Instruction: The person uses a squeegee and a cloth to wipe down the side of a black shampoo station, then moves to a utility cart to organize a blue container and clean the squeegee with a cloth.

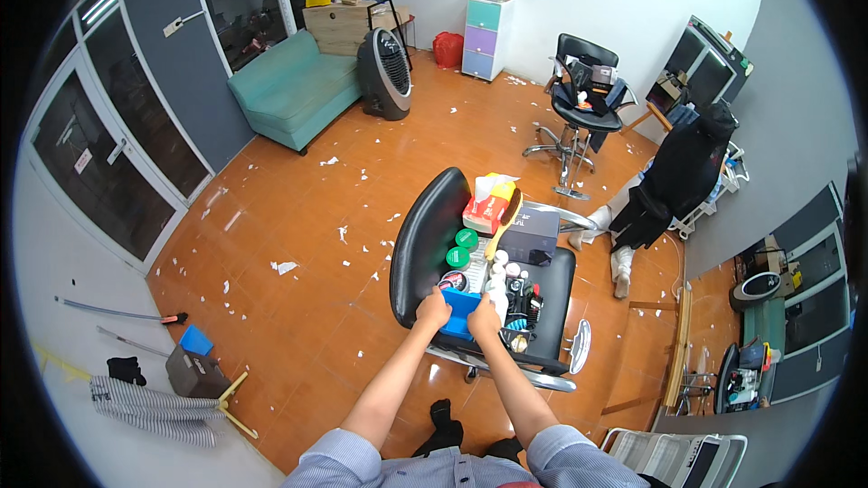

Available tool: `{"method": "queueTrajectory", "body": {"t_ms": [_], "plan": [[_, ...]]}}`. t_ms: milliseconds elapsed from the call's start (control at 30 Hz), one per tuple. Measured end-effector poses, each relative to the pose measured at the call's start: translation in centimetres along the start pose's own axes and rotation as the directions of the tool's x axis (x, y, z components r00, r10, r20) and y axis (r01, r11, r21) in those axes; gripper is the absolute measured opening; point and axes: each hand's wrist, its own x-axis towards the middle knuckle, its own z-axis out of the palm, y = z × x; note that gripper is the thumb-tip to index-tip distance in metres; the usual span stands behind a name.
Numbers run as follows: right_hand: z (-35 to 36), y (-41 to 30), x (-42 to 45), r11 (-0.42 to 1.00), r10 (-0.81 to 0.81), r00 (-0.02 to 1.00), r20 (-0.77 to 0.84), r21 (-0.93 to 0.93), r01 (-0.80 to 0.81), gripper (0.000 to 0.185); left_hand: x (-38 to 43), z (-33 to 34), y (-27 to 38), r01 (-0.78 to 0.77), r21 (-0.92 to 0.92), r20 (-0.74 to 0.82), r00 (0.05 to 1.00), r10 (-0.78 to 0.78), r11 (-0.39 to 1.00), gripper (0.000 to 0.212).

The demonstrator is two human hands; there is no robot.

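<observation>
My left hand [433, 308] and my right hand [484, 318] grip opposite sides of a blue plastic container [459, 312] at the near edge of a black salon chair [428, 230]. Just beyond it are a round dark-lidded tin [454, 280] and two green-lidded jars [466, 238]. White bottles [498, 285] stand beside my right hand, with black clippers and cords [522, 301] to their right. Farther back on the seat lie a red and yellow tissue box [489, 207], a yellow-handled brush [505, 224] and a dark box [529, 236].
Paper scraps [285, 266] litter the orange tiled floor. A second salon chair [586, 85] carries various items. To the right a person in black [678, 173] bends over a white trolley [712, 200]. A green sofa [298, 91], an air cooler [386, 74] and a drawer cabinet [483, 37] stand behind.
</observation>
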Motion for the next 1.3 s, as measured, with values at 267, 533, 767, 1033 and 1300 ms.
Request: {"method": "queueTrajectory", "body": {"t_ms": [267,533,767,1033,1300], "plan": [[-0.7,2.5,0.9,0.969,-0.22,0.975,-0.013,0.111,0.22,0.051,0.5,-0.9,0.3,-0.078,-0.102,0.005,0.997,0.079,0.992,0.054],[-12.1,2.4,-1.2,0.832,-0.22,0.963,0.156,0.545,0.101,0.055,-4.8,-8.9,4.4,-0.171,-0.721,0.147,0.909,0.389,0.671,0.079],[-22.6,5.8,-7.9,0.608,-0.24,0.945,0.223,0.793,-0.033,0.041,-9.4,-9.8,9.4,-0.381,-0.695,0.241,0.676,0.696,0.61,0.116],[-28.4,18.0,-16.2,0.398,-0.082,0.98,-0.183,0.895,0.201,0.053,-16.5,-3.1,21.1,-0.246,-0.835,0.267,0.601,0.754,0.492,0.101],[-29.6,33.7,-25.9,0.097,0.001,0.928,-0.371,0.924,0.37,0.091,-28.0,9.9,32.6,-0.013,-0.882,0.421,0.433,0.797,0.472,0.086]]}}
